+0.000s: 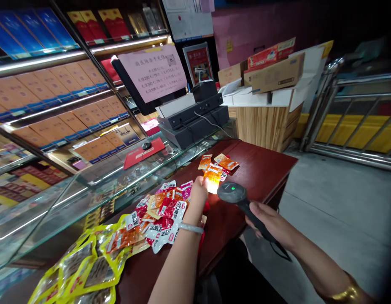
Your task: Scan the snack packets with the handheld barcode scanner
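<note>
My left hand (199, 191) is closed on the edge of an orange snack packet (212, 177), lit brightly at its lower part. In my right hand (271, 220) is a black barcode scanner (232, 193) with a green light on its head, which points at the packet from close by. Just beyond my left hand lie several small orange and red snack packets (226, 161). A heap of red, white and orange packets (165, 217) sits to the left of my left forearm. Nearer to me are large yellow-edged clear bags (87, 266) with brown contents.
The dark red tabletop (261, 160) adjoins a glass counter (119, 190) with a mouse (146, 145) on a red pad. Behind stand a monitor (128, 84) covered by a pink notice and a cash drawer (192, 122). Cardboard boxes (274, 78) and a metal railing (356, 114) are at right.
</note>
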`<action>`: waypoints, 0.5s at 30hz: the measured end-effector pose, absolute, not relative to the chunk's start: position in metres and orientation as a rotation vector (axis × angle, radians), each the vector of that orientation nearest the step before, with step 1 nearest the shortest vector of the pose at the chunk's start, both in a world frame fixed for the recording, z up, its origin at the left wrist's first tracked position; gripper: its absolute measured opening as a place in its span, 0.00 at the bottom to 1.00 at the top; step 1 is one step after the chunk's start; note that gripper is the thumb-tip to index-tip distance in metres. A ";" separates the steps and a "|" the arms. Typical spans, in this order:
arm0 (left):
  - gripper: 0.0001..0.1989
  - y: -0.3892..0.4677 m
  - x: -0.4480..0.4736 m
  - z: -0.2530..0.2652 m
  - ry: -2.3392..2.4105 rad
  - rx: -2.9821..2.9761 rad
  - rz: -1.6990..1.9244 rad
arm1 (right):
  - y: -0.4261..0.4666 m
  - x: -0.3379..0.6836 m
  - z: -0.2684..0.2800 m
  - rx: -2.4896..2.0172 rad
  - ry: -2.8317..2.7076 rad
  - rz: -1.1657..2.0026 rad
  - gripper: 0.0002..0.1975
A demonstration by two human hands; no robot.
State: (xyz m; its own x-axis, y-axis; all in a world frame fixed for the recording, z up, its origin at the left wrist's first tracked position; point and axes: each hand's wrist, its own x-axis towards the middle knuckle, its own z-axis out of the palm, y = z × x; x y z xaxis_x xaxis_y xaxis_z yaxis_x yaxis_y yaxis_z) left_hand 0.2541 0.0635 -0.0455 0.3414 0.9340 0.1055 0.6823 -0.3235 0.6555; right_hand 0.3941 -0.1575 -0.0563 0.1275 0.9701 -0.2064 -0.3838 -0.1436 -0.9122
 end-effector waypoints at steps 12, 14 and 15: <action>0.18 0.093 0.188 0.027 1.830 2.584 0.096 | -0.111 0.388 -0.045 -1.084 -0.856 1.400 0.28; 0.19 0.113 0.217 0.017 1.719 2.558 0.173 | -0.101 0.393 -0.040 -1.120 -0.843 1.389 0.29; 0.19 0.124 0.233 0.011 1.658 2.549 0.211 | -0.097 0.395 -0.039 -1.137 -0.835 1.382 0.30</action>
State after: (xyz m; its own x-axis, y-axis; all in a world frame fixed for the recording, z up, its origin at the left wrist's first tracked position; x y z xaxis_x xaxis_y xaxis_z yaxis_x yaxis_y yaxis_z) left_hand 0.2335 0.1243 0.0109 0.4002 0.9142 0.0647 0.9012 -0.4053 0.1532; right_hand 0.3952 -0.0974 -0.0388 0.0686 0.9826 -0.1724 -0.3039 -0.1440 -0.9418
